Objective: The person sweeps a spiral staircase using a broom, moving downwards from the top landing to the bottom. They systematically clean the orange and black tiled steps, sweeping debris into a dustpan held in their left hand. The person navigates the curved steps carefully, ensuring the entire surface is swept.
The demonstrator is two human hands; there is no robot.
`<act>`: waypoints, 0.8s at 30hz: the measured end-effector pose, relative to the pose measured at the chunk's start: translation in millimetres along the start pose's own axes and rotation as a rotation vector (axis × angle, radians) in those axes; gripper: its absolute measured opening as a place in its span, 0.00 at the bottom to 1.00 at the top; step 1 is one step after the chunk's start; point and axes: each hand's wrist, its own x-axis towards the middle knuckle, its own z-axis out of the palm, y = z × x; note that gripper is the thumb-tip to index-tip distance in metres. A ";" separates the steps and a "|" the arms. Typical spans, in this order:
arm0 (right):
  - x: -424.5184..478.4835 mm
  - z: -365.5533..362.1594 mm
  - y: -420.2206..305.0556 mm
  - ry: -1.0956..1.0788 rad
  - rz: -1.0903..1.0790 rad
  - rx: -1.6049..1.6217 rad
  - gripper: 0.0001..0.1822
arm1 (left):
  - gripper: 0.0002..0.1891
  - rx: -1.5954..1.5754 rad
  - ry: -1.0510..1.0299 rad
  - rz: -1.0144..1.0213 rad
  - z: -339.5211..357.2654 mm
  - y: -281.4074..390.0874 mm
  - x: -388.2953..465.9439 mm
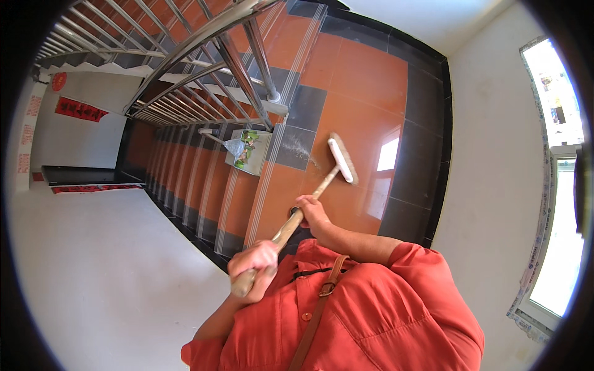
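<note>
My left hand [254, 268] grips the thick upper end of a broom's wooden handle [288, 230], close to my body. Farther down the same handle, my right hand [314, 214] is closed around it. The broom head [341, 160], with a white top and pale bristles, rests on the orange floor tiles of the landing. To its left, a streak of pale dust [297, 147] lies across a dark tile. Beyond the landing's edge, a dustpan [260, 162] holds green leaves [249, 141] and a piece of clear plastic [235, 147].
Orange and dark stairs [199, 178] descend to the left from the landing's striped edge [264, 190]. A stainless-steel railing [246, 76] stands between this flight and the one going up. White walls [478, 153] enclose the landing, with an open window [554, 232] on the right.
</note>
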 end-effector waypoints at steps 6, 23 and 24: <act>17.0 -10.3 37.3 -0.013 0.100 0.181 0.08 | 0.12 0.027 -0.112 -0.111 14.3 -10.0 15.7; 49.5 11.1 -22.8 -0.226 -0.090 -0.120 0.09 | 0.12 0.280 -0.236 0.011 22.3 -0.5 16.5; 64.4 7.6 -18.8 -0.212 -0.067 -0.132 0.09 | 0.12 0.279 -0.186 0.004 22.5 -18.8 11.8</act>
